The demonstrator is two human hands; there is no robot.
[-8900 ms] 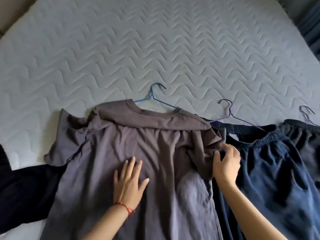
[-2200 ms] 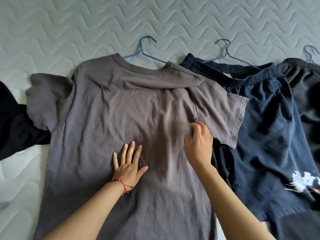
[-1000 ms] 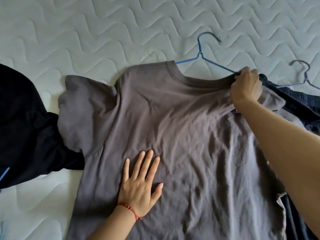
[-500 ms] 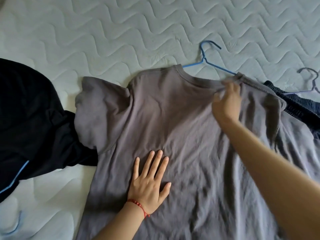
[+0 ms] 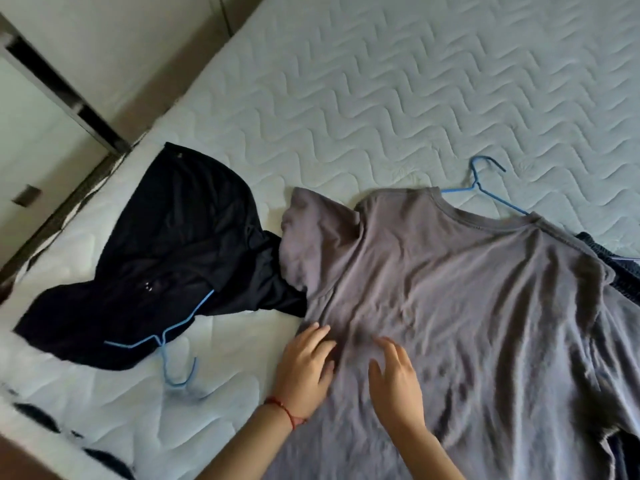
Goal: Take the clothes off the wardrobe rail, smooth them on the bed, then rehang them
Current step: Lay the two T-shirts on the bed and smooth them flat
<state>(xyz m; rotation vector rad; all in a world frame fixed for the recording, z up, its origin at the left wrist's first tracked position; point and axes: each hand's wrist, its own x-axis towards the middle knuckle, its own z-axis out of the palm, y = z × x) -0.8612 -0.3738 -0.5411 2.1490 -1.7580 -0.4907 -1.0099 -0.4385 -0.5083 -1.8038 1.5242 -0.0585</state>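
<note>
A grey T-shirt (image 5: 467, 299) lies spread on the white quilted mattress (image 5: 381, 81), still on a blue wire hanger (image 5: 485, 188) whose hook sticks out past the collar. My left hand (image 5: 306, 367) rests on the shirt's left side edge, fingers slightly curled, holding nothing. Just to its right, my right hand (image 5: 394, 379) lies flat on the shirt's front with fingers apart. A black garment (image 5: 166, 251) lies crumpled to the left, partly under the grey sleeve, with a light blue hanger (image 5: 169, 344) on it.
Dark navy shorts (image 5: 620, 268) peek out at the right edge beside the grey shirt. Left of the mattress runs a wooden bed frame (image 5: 52, 216), with a pale wall or door with a dark strip beyond it. The far mattress stretches bare-looking quilting.
My right hand left the collar and came down beside my left hand on the shirt's lower left. The view swung left, showing the black garment and its hanger.
</note>
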